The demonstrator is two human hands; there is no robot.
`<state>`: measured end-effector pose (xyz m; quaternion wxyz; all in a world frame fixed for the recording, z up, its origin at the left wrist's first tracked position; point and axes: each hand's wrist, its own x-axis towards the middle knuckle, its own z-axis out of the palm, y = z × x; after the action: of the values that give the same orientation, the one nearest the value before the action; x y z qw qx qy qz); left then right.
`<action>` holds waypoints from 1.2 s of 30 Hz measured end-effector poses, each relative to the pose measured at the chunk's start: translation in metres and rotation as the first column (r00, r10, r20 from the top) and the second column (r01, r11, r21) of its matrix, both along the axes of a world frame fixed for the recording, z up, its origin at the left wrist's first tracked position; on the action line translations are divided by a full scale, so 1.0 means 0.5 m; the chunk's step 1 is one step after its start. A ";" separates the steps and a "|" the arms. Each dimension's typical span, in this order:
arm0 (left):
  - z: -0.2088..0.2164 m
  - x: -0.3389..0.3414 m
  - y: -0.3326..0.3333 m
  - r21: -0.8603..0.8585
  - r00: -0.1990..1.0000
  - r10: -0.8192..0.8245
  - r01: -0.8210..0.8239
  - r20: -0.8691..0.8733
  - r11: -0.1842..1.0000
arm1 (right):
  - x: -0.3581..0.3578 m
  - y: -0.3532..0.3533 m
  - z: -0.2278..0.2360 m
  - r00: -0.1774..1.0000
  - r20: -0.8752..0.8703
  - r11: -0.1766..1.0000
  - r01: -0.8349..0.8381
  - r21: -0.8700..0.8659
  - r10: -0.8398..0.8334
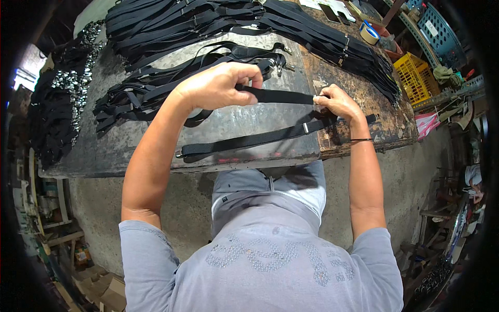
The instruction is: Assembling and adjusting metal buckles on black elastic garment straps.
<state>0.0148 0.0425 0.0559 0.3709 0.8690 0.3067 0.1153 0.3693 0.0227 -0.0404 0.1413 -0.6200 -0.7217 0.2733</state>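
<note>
Lying nearest on the worn counter (pixel 156 151) is one black strap (pixel 249 141). Above it, both hands pinch a second black strap (pixel 283 96) taut: left hand (pixel 221 84) closed on one end, right hand (pixel 337 102) on the other. Beyond, strap piles (pixel 234 21).

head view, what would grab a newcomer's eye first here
Front and centre, the left hand and right hand stretch a black strap taut above a worn metal-topped workbench. Behind them, piles of black straps cover the bench's far side. A yellow crate stands out at the right.
</note>
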 end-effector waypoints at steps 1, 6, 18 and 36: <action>-0.001 0.002 0.002 0.040 0.996 -0.047 0.044 0.075 0.998 | 0.004 0.000 0.003 0.996 -0.086 0.998 0.026 -0.062 -0.031; 0.006 0.028 -0.003 -0.214 0.984 -0.073 0.106 0.160 0.971 | -0.008 -0.019 0.004 0.991 0.135 0.999 -0.026 0.034 0.021; -0.037 -0.002 0.001 -0.461 0.987 0.112 -0.046 0.117 0.886 | -0.166 0.074 -0.119 0.981 0.102 0.844 0.089 0.528 -0.167; -0.164 -0.162 -0.043 -0.711 0.866 0.336 0.033 0.371 0.702 | -0.178 0.067 -0.146 0.895 0.404 0.944 0.052 0.327 -0.189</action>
<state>-0.0659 0.0209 -0.0259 0.7222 0.5789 0.2994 0.2314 0.2805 0.0564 -0.1133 0.0906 -0.6791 -0.7284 0.0046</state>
